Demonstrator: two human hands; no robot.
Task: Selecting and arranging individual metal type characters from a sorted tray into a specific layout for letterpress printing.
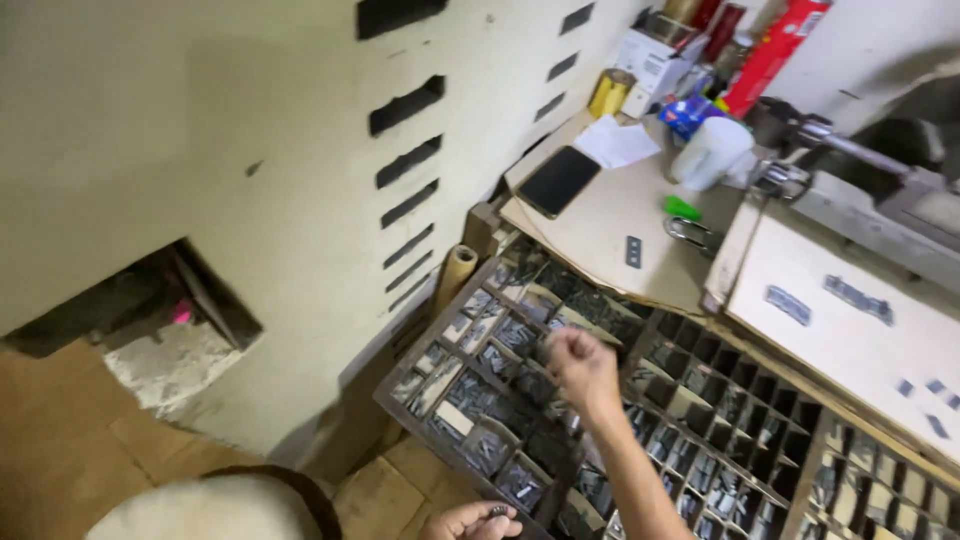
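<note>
Head view: right hand [582, 365], clenched, is held over type case [690, 420]; metal sorts [497, 511] are gripped in left hand [470, 522] at 6 o'clock; many compartments remain filled.

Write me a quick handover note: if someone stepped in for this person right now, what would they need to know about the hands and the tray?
Right hand: closed in a loose fist over the middle of the compartment tray, fingers pinched; what it holds is hidden.
Left hand: at the bottom edge, cupping a few small dark metal pieces.
The tray's compartments hold many more such pieces.
Done: a few pieces gathered. Left: cannot tell how many more.
</note>
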